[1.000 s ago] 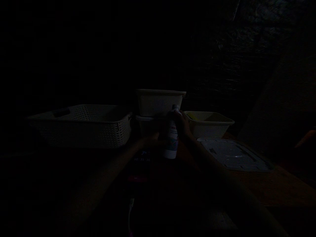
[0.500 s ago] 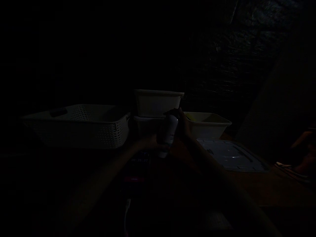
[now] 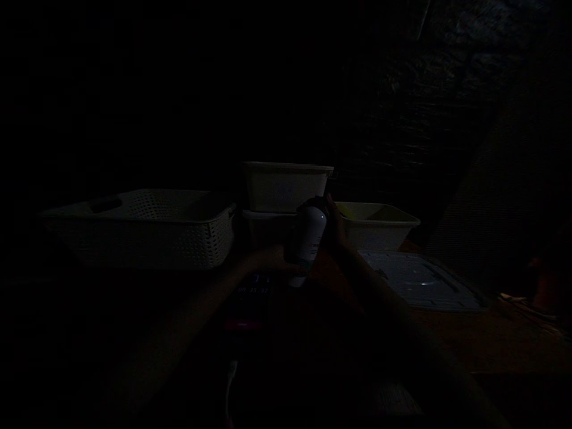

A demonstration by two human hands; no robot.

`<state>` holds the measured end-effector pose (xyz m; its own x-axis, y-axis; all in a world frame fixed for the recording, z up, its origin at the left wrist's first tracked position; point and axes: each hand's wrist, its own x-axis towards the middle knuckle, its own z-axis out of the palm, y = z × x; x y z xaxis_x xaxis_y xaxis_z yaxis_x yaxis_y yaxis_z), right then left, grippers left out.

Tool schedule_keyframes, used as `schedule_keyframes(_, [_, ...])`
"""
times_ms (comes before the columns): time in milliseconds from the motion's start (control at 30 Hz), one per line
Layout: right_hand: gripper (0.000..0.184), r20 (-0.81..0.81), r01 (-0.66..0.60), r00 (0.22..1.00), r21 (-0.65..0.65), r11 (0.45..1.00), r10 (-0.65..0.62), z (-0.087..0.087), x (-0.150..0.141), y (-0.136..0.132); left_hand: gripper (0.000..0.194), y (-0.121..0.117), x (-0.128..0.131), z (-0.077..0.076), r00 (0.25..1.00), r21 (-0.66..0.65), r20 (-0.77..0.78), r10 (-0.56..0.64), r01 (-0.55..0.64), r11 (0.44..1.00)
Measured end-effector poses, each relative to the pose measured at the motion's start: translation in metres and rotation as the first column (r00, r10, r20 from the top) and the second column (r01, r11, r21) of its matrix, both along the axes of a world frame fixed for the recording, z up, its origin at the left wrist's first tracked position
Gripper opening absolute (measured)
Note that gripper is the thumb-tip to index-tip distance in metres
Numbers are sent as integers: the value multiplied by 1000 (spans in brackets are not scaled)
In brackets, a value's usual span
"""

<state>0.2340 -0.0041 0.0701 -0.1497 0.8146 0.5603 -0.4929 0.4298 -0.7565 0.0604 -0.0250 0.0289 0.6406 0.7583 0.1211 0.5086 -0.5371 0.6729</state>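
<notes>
The scene is very dark. A white bottle (image 3: 311, 229) with a dark top is held tilted in front of the stacked tubs, its top leaning away to the right. My left hand (image 3: 280, 259) is closed round its lower left side. Along the upper right side, my right hand (image 3: 335, 226) is closed against the bottle near the dark top; most of its fingers are hidden or lost in shadow. Small print shows faintly on the bottle's white side. Beneath my left forearm lies a phone (image 3: 245, 307) with a dim timer on its screen.
A perforated basket (image 3: 143, 241) stands at left. Behind the bottle, one pale tub (image 3: 286, 187) sits on another. At right are an open tub (image 3: 378, 235) with something yellowish inside and a flat translucent lid (image 3: 415, 283). A white cable (image 3: 230, 387) runs from the phone.
The bottle has turned and shifted slightly right between my hands, so its print sits differently. At the far right edge, another person's hand has moved.
</notes>
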Motion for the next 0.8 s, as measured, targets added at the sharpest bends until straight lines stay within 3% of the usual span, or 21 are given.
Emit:
schedule_keyframes(167, [42,-29,20,999,11,1000,-19,-3,-1,4,80,-5,3,3,999,-8,-10,46,-46,999])
schedule_keyframes(367, [45,24,178,983,57,982,-180,-4,-5,4,86,-3,3,3,996,19,56,67,-69,997])
schedule_keyframes(533, [42,112,359,915,207,910,-387,-2,-11,-8,64,4,0,-2,995,-50,25,101,-99,994])
schedule_keyframes(633, [39,140,384,892,263,885,-429,-1,-14,-15,58,5,-1,-5,994,-79,8,108,-107,991])
schedule_keyframes(800, [39,167,375,887,284,882,-431,-2,-16,-17,64,4,-3,-7,990,-120,19,140,-137,983])
